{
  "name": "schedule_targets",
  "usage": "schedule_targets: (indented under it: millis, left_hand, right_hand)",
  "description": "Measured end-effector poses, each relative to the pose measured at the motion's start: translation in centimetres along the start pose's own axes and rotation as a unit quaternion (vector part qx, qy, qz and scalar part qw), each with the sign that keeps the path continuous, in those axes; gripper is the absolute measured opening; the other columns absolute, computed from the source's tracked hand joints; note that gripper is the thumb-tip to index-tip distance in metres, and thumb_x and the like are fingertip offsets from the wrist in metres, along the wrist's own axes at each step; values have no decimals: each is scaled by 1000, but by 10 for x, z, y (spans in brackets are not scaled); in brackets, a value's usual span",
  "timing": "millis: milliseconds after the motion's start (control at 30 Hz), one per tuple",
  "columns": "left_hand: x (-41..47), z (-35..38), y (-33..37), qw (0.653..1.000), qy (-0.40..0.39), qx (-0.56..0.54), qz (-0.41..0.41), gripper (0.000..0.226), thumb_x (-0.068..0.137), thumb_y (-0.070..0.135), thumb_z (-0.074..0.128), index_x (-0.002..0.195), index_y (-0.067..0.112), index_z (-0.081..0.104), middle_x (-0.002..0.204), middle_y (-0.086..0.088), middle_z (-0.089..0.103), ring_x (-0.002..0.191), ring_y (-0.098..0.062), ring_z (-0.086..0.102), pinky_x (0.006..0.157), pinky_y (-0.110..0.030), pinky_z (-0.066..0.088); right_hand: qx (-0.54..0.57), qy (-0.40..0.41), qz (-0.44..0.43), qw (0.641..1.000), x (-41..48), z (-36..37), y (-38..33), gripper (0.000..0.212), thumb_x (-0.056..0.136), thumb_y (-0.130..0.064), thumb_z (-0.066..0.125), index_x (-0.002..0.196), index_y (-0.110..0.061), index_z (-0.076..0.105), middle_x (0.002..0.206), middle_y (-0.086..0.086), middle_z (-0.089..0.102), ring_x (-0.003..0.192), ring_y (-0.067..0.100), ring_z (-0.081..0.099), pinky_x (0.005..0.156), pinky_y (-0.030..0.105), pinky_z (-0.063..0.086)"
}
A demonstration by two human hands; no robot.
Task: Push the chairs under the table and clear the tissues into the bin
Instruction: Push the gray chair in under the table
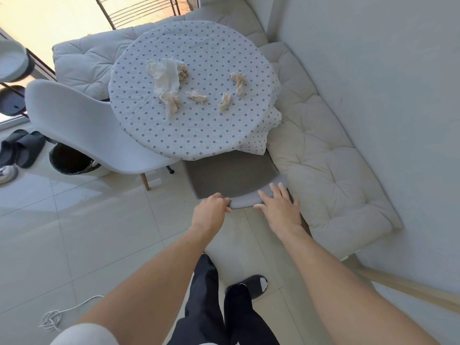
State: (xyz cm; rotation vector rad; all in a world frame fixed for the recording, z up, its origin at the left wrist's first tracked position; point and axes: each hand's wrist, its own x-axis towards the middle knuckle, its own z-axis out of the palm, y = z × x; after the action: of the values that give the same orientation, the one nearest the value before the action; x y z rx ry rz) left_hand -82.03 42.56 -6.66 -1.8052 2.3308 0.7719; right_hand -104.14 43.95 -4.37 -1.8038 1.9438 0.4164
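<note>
A round table (199,130) with a dotted cloth carries several crumpled tissues (169,78). A grey chair (231,175) stands at its near edge, the seat partly under the cloth. My left hand (211,207) curls over the top rim of the chair's back. My right hand (281,205) lies flat on the same rim, fingers spread. A white chair (82,128) stands to the table's left, its seat edge tucked under the cloth. Behind that chair sits a black-lined bin (72,160) on the floor.
A cushioned bench (321,155) runs along the right wall and behind the table. Dark slippers (22,148) and a shoe lie at the far left. A white cable (57,317) is coiled on the tiled floor near my legs.
</note>
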Motion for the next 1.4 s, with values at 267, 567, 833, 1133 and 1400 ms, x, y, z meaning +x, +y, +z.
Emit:
schedule_targets:
  millis: [267,567,833,1133,1400]
  left_hand:
    - [19,-11,-10,1000,-1,18,-8,21,106,34,53,117,30,71,104,2,64,93,-27,69,63,-35,48]
    - [14,-85,-48,993,-33,-107,-45,53,98,62,52,133,25,69,124,1,75,118,-25,67,93,-41,57]
    - [-7,-191,-108,981,7,-176,-78,39,102,48,53,124,22,72,114,4,77,103,-21,70,89,-36,56]
    - [-33,-252,-186,973,54,-203,-96,47,102,48,54,141,23,64,130,3,73,116,-18,68,99,-36,55]
    - [-74,-285,-236,957,88,-234,-149,44,103,42,56,142,25,63,128,4,72,104,-12,64,85,-26,49]
  right_hand:
    - [8,-8,33,999,18,-14,-19,50,107,-48,40,154,-30,41,171,8,18,159,29,5,120,56,25]
    - [59,0,11,998,3,-58,-50,52,103,-43,50,149,-18,46,156,10,43,147,28,32,109,51,41]
    - [63,57,-12,996,2,-136,-115,51,102,-45,49,147,-20,47,149,5,50,138,27,42,105,49,46]
    - [60,67,-41,995,7,-171,-174,54,103,-45,46,150,-18,44,148,6,51,137,27,45,109,47,45]
    - [64,41,-74,994,27,-190,-216,56,101,-45,46,152,-21,41,150,7,47,139,29,41,107,51,45]
